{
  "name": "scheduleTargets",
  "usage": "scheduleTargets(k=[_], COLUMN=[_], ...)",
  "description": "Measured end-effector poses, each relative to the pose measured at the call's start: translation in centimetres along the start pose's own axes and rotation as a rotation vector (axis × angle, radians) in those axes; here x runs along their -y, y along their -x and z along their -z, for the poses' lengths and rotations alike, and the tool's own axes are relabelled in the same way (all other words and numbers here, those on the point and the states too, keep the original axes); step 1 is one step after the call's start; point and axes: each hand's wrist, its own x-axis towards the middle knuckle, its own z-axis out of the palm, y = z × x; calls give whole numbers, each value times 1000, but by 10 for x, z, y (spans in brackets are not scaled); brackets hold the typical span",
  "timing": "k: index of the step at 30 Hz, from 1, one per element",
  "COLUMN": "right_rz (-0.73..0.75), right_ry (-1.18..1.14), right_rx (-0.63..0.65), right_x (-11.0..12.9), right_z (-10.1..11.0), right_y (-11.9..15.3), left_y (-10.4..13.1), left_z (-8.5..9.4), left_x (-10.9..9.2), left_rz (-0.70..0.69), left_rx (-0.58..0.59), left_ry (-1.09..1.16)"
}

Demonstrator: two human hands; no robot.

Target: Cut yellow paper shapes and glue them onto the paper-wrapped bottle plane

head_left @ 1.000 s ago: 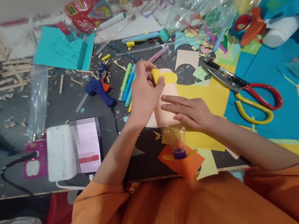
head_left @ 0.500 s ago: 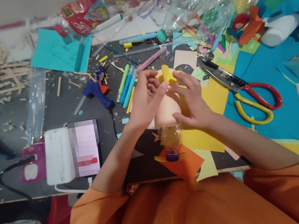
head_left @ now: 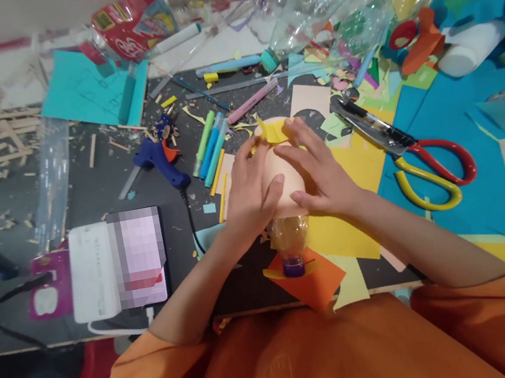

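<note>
A clear plastic bottle lies with its purple cap pointing toward me, its body wrapped in peach paper. My left hand curves around the wrapped bottle's left side, the thumb resting on top. From the right, my right hand holds the same body, thumb low and fingers higher up. At the far end a folded yellow paper piece sits across the peach wrap, touched by the fingertips of both hands. Under the cap lies orange paper; a small yellow strip flanks the cap.
Large scissors with red and yellow handles lie at right on blue and yellow paper. Left are a blue glue gun, several markers, a phone and a white power bank. Plastic bottles and paper scraps crowd the back.
The yellow paper stood up in a raised fold and now lies flatter across the wrap. My left hand has moved from near that paper down along the bottle's side.
</note>
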Motion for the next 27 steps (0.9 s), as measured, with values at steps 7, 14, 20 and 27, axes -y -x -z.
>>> scheduleTargets(k=[7, 14, 20, 27], right_rz=[-68, -27, -76, -44], right_ry=[167, 211, 217, 224], right_rx=[-10, -46, -13, -28], right_x=[7, 8, 9, 11], right_z=[6, 1, 2, 0], right_y=[5, 5, 4, 3], left_y=[8, 5, 4, 3], left_z=[-4, -1, -1, -2], left_x=[-3, 4, 9, 9], left_rz=[42, -3, 9, -60], left_rx=[-34, -28, -24, -22], left_ry=[-47, -109, -141, -115])
